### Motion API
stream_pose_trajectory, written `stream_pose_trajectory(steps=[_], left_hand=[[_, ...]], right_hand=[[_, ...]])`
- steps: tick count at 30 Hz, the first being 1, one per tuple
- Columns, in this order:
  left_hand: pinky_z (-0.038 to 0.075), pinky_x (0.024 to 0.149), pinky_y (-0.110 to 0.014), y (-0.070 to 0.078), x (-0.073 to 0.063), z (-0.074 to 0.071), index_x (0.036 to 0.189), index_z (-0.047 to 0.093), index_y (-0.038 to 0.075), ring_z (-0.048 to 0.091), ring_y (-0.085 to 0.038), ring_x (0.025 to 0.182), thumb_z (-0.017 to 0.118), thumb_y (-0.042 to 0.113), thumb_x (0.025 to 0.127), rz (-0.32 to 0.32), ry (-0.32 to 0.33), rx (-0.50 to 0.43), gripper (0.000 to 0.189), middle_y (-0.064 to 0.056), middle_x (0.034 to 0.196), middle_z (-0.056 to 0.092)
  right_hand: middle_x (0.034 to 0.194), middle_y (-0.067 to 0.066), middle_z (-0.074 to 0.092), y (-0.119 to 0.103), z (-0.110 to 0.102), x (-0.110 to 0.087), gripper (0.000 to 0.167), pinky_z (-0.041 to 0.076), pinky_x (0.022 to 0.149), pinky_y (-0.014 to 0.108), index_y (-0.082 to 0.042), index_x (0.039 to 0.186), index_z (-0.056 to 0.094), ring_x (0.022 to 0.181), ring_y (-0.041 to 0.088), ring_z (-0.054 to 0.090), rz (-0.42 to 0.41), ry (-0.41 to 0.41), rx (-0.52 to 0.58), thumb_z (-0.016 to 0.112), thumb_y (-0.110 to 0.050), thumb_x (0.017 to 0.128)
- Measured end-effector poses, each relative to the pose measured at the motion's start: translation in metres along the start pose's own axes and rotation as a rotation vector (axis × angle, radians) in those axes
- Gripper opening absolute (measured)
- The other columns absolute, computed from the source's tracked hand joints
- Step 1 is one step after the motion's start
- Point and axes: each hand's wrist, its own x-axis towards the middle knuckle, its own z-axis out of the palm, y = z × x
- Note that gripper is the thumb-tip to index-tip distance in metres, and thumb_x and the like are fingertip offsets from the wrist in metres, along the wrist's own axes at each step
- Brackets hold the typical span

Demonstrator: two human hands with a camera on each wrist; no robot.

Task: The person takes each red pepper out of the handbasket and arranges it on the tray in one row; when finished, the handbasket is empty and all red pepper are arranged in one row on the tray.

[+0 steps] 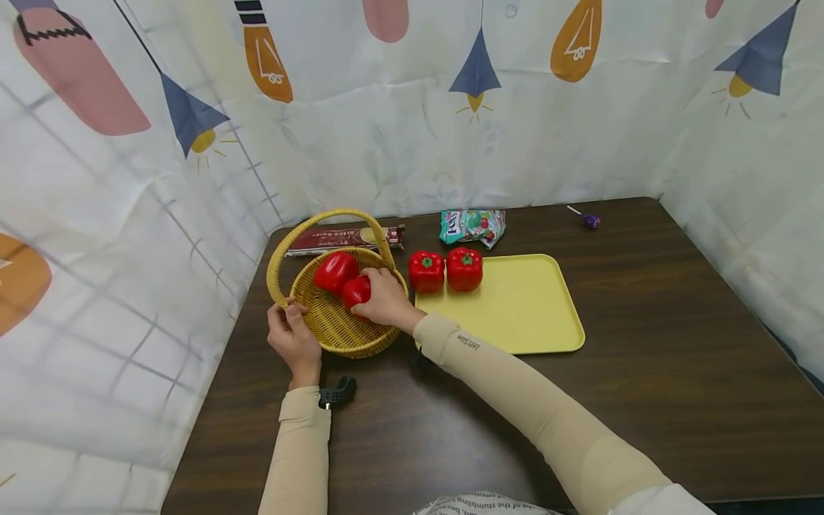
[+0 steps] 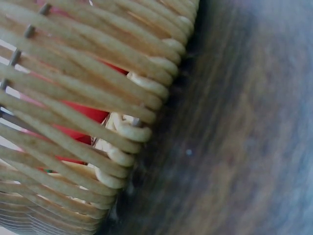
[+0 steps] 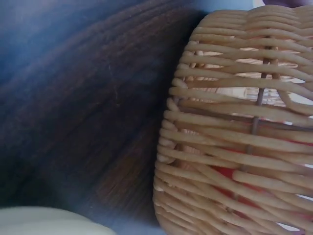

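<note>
A yellow wicker basket [image 1: 344,332] with a tall arched handle stands at the left of the table. My left hand [image 1: 295,340] grips its left rim by the foot of the handle. Inside the basket my right hand [image 1: 384,297] holds a red bell pepper [image 1: 356,292], fingers over its right side. Another red bell pepper [image 1: 336,272] lies beside it in the basket. Both wrist views show the basket's woven side [image 2: 73,112] close up, with red showing through the gaps; neither hand appears there.
Two red bell peppers [image 1: 426,272] stand on the left part of a yellow tray [image 1: 534,307]. Behind are a candy bag [image 1: 473,226] and a long dark red package [image 1: 347,237]. A purple lollipop [image 1: 591,221] lies at the back right. Curtains hang behind the table.
</note>
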Motion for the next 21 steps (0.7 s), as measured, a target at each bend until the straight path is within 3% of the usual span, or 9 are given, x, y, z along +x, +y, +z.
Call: stream_pose_trajectory(steps=[9, 15, 21], left_hand=[[0.042, 0.072, -0.022, 0.002, 0.0, -0.001, 0.105, 0.055, -0.022, 0.057, -0.019, 0.073, 0.055, 0.037, 0.1, 0.008, 0.012, -0.005, 0.059, -0.013, 0.076, 0.058], [0.042, 0.071, -0.023, -0.001, 0.0, -0.002, 0.105, 0.055, -0.022, 0.056, -0.025, 0.072, 0.055, 0.039, 0.099, 0.009, 0.014, -0.006, 0.06, -0.015, 0.075, 0.058], [0.042, 0.071, -0.026, -0.001, 0.0, 0.001, 0.106, 0.056, -0.021, 0.056, -0.018, 0.073, 0.055, 0.037, 0.1, 0.007, 0.0, -0.006, 0.058, -0.026, 0.077, 0.055]], right_hand=[[0.129, 0.008, 0.052, -0.004, -0.008, -0.013, 0.071, 0.049, 0.092, 0.04, -0.012, 0.142, 0.046, 0.112, 0.023, 0.053, -0.053, 0.019, -0.007, 0.078, -0.031, 0.081], [0.128, 0.007, 0.052, -0.003, -0.02, -0.029, 0.07, 0.052, 0.087, 0.04, -0.013, 0.142, 0.046, 0.111, 0.022, 0.053, -0.086, 0.057, 0.105, 0.076, -0.028, 0.08], [0.132, 0.003, 0.05, 0.016, -0.04, -0.047, 0.071, 0.053, 0.085, 0.04, -0.014, 0.143, 0.044, 0.114, 0.021, 0.051, -0.142, 0.1, 0.258, 0.076, -0.025, 0.081]])
